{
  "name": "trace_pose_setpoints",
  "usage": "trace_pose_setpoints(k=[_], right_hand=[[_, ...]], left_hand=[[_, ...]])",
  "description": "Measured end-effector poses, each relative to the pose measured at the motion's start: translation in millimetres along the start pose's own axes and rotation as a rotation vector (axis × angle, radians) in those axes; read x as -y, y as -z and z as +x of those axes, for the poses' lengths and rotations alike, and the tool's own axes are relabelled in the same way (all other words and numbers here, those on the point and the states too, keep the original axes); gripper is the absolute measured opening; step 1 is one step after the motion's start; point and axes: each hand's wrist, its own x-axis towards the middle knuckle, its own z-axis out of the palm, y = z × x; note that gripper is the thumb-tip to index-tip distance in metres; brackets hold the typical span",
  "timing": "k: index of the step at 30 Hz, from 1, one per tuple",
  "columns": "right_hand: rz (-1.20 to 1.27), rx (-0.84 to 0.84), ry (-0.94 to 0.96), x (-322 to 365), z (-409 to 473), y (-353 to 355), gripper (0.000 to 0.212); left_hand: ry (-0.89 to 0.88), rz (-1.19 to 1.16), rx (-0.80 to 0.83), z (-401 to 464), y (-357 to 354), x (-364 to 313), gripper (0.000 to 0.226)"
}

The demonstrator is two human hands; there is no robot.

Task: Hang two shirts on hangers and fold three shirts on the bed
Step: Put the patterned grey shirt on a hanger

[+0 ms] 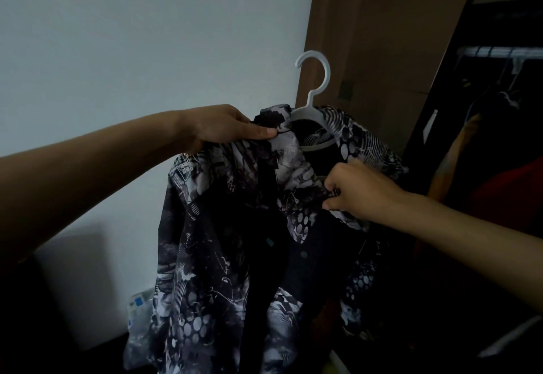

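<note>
Patterned shirt (pixel 229 226) on white hanger (pixel 316 85)

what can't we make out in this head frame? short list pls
- White hanger: its shoulders in the head view are hidden under the patterned shirt.
- Right hand: fingers curl into fabric, so the grip is unclear.
- Shirt hem: cut off by the bottom edge.
- Closet rod: hanging clothes too dark to identify.
</note>
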Motion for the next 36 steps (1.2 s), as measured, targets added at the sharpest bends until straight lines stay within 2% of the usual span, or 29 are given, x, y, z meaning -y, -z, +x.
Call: trace_pose_setpoints(k=[3, 11, 16, 22, 31, 36], right_hand=[[0.104, 0.071, -0.009, -3.8, -0.9, -4.4, 0.056], [0.370, 0.237, -0.133, 4.4, -4.7, -0.6, 0.023], [0.409, 0.246, -0.181, 8.3, -9.2, -4.5, 0.032], [0.356, 0.235, -0.116, 12.4, -11.2, -7.3, 0.042], [0.387, 0.356, -0.092, 13.1, -8.8, -15.0, 0.046], [0.353, 0.286, -0.055, 12.3, -11.7, -19.4, 0.041]], left_hand=[[-0.001, 0.041, 0.015, -0.1, -1.4, 0.2, 0.046], [-0.006, 0.105, 0.016, 3.9, -7.5, 6.3, 0.051], [0.010, 0.111, 0.046, 5.3, -9.1, 12.3, 0.053], [0.010, 0.109, 0.038, 2.9, -8.9, 14.5, 0.046], [0.000, 0.111, 0.064, 3.8, -12.0, 20.5, 0.043], [0.006, 0.129, 0.045, 4.8, -12.1, 23.2, 0.044]])
